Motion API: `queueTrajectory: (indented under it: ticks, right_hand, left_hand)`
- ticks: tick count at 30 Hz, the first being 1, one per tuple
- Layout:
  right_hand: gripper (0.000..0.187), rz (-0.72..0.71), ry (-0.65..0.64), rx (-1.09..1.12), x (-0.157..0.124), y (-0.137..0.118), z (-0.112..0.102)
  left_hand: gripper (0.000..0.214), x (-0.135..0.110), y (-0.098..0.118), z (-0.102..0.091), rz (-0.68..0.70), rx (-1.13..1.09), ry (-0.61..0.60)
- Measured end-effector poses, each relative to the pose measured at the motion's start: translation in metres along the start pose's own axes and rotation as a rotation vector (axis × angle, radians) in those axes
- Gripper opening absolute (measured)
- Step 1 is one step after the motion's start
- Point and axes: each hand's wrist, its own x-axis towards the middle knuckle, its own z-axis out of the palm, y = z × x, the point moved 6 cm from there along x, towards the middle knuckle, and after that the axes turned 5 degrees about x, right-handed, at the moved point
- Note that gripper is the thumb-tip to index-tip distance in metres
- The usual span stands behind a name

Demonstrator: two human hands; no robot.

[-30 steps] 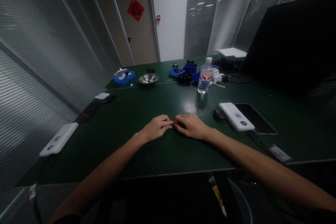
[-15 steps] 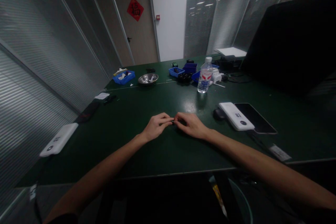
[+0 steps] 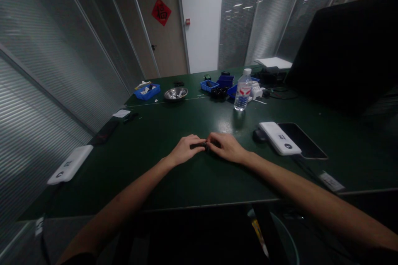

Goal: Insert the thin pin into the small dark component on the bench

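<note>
Above the dark green table (image 3: 174, 186), my two hands meet fingertip to fingertip near the middle. Between them is a small dark piece (image 3: 204, 145) with a tiny bright glint; it is mostly covered by fingers and too small to name. My left hand (image 3: 185, 149) pinches it from the left, thumb below and index finger above. From the right, my right hand (image 3: 226, 147) closes thumb and index finger on the same piece, its other fingers curled.
A water bottle (image 3: 243, 91) stands beyond my right hand. To the right lie a white power bank (image 3: 280, 137), a black phone (image 3: 303, 140) and a dark mouse (image 3: 259, 135). Farther back are a metal bowl (image 3: 175, 94) and blue trays (image 3: 147, 92). Another white power bank (image 3: 70, 165) lies left.
My left thumb and index finger have parted slightly, and more of the dark piece shows between my hands. Both hands stay in nearly the same place.
</note>
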Motion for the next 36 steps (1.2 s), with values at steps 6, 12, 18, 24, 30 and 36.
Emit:
queueTrajectory:
  ticks: [6, 12, 18, 24, 30, 36]
  right_hand:
    - [0.013, -0.011, -0.042, -0.046, 0.000, -0.002, -0.002]
    - [0.014, -0.021, -0.040, -0.059, 0.001, 0.000, -0.001]
    - [0.013, -0.009, -0.061, -0.110, 0.001, -0.002, -0.002]
    - [0.014, 0.044, -0.078, -0.199, 0.002, 0.004, -0.004]
    - [0.015, 0.115, -0.053, -0.230, 0.002, 0.010, -0.007]
    - [0.016, 0.276, -0.019, -0.251, 0.002, 0.023, -0.012]
  left_hand:
    - [0.029, 0.001, 0.004, 0.001, 0.015, 0.050, -0.046]
    - [0.029, 0.003, 0.004, -0.002, -0.017, 0.006, -0.024]
    - [0.030, 0.007, -0.008, -0.001, -0.025, -0.003, 0.045]
    - [0.027, 0.007, -0.010, -0.002, 0.011, 0.155, 0.059]
    - [0.030, 0.006, -0.013, -0.008, -0.055, 0.171, 0.072]
    - [0.023, 0.000, 0.006, -0.010, -0.019, 0.181, 0.087]
